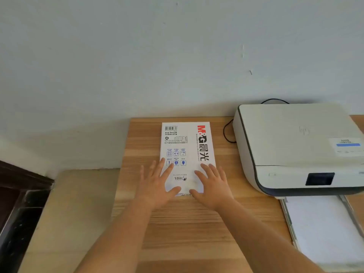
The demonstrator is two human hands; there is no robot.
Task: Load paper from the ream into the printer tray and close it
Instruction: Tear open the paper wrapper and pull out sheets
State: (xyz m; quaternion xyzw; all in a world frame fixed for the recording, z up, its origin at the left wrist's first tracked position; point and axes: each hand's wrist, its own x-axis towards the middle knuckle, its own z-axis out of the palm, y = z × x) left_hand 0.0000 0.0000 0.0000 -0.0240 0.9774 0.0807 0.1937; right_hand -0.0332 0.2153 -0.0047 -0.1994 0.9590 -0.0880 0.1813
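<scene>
A white paper ream (186, 146) with red and black lettering lies flat on the wooden table (187, 229), its long side running away from me. My left hand (155, 186) rests flat on the ream's near left corner, fingers spread. My right hand (213, 186) lies flat on the near right corner, also spread. Both thumbs meet at the ream's near end, where the wrapper looks torn. The white printer (295, 148) stands to the right. Its paper tray (323, 229) is pulled out toward me and holds white sheets.
A black cable (226, 133) loops between the ream and the printer. A pale wall stands behind the table. A lower beige surface (74, 213) adjoins the table's left side, with a dark frame (17, 205) at far left.
</scene>
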